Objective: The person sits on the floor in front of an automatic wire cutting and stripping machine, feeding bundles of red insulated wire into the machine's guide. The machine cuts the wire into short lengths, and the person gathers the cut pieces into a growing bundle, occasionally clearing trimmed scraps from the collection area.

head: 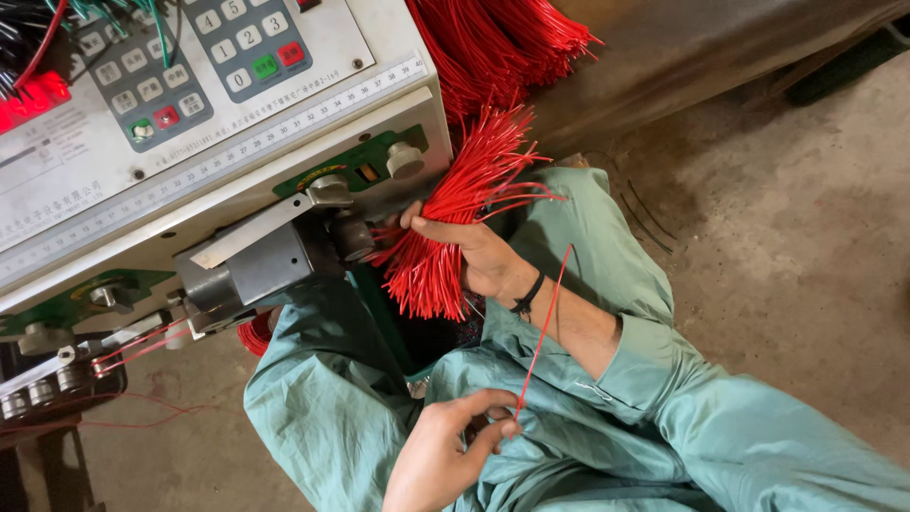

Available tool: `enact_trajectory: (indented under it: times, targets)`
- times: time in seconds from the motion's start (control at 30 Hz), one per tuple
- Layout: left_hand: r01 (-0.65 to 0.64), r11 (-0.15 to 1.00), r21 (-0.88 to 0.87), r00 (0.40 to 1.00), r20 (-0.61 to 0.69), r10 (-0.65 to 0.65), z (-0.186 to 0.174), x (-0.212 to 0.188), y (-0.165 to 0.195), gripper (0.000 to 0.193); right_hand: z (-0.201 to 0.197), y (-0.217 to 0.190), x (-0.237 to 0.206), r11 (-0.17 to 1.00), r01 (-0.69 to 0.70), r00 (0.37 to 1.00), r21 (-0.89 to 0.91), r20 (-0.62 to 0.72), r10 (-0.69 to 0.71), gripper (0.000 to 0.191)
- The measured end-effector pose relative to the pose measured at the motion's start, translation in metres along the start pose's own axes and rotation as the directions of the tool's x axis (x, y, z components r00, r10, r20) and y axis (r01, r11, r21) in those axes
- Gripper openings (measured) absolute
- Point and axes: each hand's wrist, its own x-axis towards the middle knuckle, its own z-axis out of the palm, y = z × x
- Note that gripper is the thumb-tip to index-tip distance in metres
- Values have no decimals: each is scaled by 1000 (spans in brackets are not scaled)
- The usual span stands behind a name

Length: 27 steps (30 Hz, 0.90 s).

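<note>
Concrete floor (pixel 796 237) open along our right; that's the free room. Left side is blocked by one grey machine (pixel 218 180), its front edge running diagonally, two keypads on top, a metal guide block (pixel 261 265) sticking out toward our lap. We sit in green work clothes (pixel 607 427), knees right against the machine. More red wire hangs in one big tuft (pixel 493 38) above. Right hand (pixel 479 256) is closed around one thick bundle of cut red wires (pixel 445 237), held just beside the guide block, ends fanning up and down. Left hand (pixel 450 450) low over our lap, thumb and forefinger pinching one single red wire (pixel 542 332) that runs up past the right wrist.
</note>
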Motion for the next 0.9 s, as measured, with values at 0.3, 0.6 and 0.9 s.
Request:
enact_trajectory:
  times: [0.3,0.6,0.9]
  targets:
    - [-48,998,40,969,-240,56,7,13,3,14,1,0,-1,973,-88,968,214,248,33,31]
    - [-48,999,25,984,-172,52,11,18,6,16,10,-4,0,976,-96,991,196,111,75,15]
    - [-257,960,-110,965,-72,251,17,18,3,14,10,-9,-5,986,-95,981,137,179,70,22]
